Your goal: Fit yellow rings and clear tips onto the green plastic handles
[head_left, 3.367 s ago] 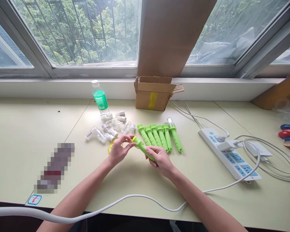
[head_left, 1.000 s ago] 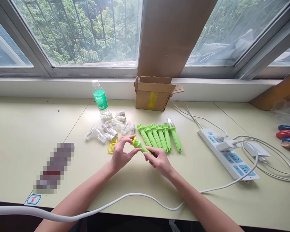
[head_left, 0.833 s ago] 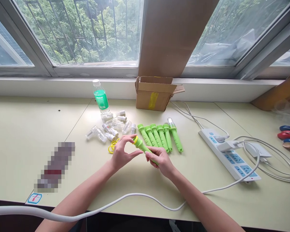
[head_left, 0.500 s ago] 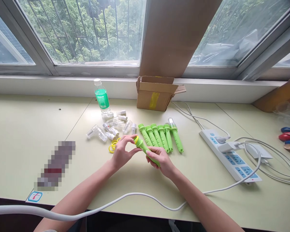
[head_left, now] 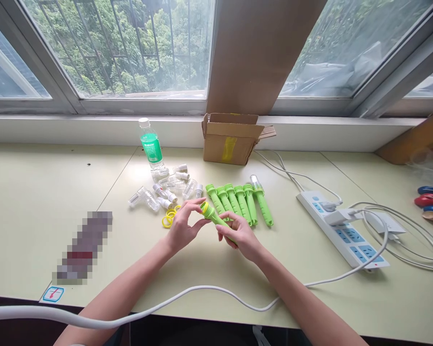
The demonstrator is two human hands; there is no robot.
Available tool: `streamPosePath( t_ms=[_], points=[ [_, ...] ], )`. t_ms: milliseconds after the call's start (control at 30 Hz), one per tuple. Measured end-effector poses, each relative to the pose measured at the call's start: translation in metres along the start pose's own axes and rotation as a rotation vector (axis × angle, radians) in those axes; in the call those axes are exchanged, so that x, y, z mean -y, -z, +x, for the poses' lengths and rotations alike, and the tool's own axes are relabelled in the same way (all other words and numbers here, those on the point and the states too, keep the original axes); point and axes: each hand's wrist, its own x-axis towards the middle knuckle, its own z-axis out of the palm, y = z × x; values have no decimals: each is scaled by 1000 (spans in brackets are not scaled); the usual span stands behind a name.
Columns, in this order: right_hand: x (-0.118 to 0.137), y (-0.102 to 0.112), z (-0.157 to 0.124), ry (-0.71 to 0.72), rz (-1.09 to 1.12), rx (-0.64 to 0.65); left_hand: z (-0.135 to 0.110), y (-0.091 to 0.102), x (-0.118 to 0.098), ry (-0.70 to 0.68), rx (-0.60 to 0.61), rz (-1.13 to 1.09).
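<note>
Centre frame: right hand grips green ribbed plastic tube; left hand pinches yellow ring at tube tip. Risk: loose pinch, ring slips onto tabletop.

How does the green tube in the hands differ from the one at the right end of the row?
The held tube has a yellow ring at its tip; the end tube has a clear cap. The held tube is lifted between left hand and right hand; the end tube lies on the table. Both are green.

A bottle is being kept left of the cardboard box, a row of handles before it, the held handle nearer still, a power strip right-front.
</note>
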Motion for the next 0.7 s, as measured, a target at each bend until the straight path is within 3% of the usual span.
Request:
streamPosePath(
  t_ms=[233, 567, 700],
  points=[
    [-1, 1, 1, -4, 106, -1, 1, 0, 2, -14, -30, 25],
    [2, 5, 1, -51, 97, 73, 1, 0, 2, -29, 14, 17],
    [2, 1, 0, -33, 30, 17, -1, -1, 4, -10, 7, 9]
  ],
)
